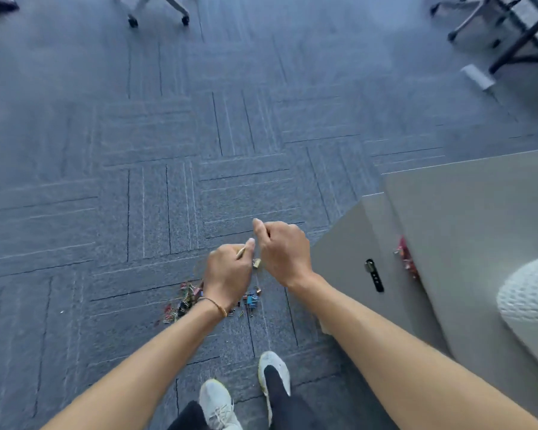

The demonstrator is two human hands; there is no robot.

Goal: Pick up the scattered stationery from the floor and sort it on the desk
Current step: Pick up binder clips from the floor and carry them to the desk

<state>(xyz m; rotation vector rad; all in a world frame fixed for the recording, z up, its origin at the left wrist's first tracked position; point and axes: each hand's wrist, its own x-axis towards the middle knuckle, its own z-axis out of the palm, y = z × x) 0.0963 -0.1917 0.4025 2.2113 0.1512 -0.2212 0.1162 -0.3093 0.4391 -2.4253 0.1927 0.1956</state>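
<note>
Small coloured clips and pins (185,301) lie scattered on the grey-blue carpet (106,181); gathering is underway. The left hand (227,274) pinches a thin golden piece (240,252). The right hand (281,249) is curled; whether it holds anything, I cannot tell. Next: carry these to the grey desk (463,212).

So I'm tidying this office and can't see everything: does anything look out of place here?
Yes. Small coloured clips lie scattered on the carpet beneath the left hand, which pinches a gold item. A red bunch also sits at the desk edge, partly overhanging.
</note>
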